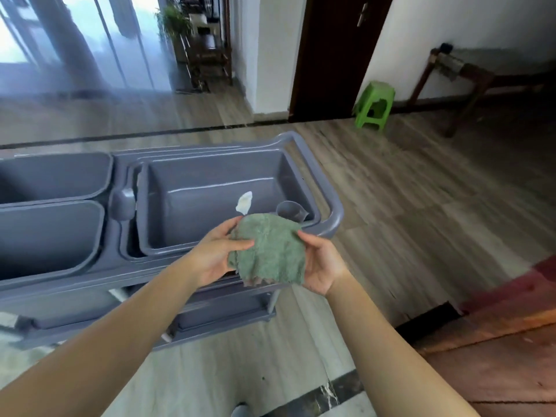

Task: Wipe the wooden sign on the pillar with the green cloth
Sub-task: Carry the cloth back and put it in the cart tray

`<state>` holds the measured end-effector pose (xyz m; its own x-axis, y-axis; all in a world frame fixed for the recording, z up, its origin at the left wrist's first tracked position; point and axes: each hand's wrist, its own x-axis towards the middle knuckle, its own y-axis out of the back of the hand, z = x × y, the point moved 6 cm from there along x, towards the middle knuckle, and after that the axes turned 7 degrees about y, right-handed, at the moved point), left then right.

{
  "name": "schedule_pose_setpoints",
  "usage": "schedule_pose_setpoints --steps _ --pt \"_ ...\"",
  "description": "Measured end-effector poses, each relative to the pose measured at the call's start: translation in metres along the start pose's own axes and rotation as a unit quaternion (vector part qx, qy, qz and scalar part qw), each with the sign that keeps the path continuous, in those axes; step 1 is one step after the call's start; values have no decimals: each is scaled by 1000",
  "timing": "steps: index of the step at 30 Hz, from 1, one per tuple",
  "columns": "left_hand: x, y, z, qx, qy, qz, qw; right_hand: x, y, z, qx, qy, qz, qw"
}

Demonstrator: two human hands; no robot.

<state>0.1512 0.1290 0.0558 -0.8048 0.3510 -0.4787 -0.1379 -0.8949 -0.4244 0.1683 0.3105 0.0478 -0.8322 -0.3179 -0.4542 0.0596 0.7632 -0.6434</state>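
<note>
A fluffy green cloth [269,249] is held between both hands above the near right corner of a grey cleaning cart [328,188]. My left hand [215,254] grips its left edge, thumb on top of the fabric. My right hand [323,263] cups its right edge from beneath. The cloth hangs loosely bunched, with a paler underside showing at its bottom. No wooden sign or pillar is in view.
The cart's right tub [210,200] holds a white scrap [244,203] and a small grey cup [290,210]; two grey bins [51,206] sit at its left. A green plastic stool [374,103] stands by a dark door [334,55]. A wooden bench [469,76] lines the right wall.
</note>
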Motion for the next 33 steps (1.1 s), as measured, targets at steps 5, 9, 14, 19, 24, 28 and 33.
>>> schedule_pose_setpoints --steps 5,9,14,19,24,28,33 --pt "9 51 6 -21 -18 67 997 49 -16 6 -35 -6 -16 999" --pt "23 77 -1 -49 9 116 992 86 -21 7 -50 -54 -45 996" --pt "53 106 21 -3 -21 221 975 149 -32 1 -55 -106 -65 991" --pt "76 136 50 6 -21 299 954 210 -49 -11 -82 -152 -53 984" --pt "109 177 55 18 3 385 923 271 -55 0 -119 -188 -2 975" --pt "140 211 37 43 54 427 902 309 -49 30 -144 -222 63 962" --pt "175 258 16 98 116 480 864 353 -40 66 -176 -242 97 949"
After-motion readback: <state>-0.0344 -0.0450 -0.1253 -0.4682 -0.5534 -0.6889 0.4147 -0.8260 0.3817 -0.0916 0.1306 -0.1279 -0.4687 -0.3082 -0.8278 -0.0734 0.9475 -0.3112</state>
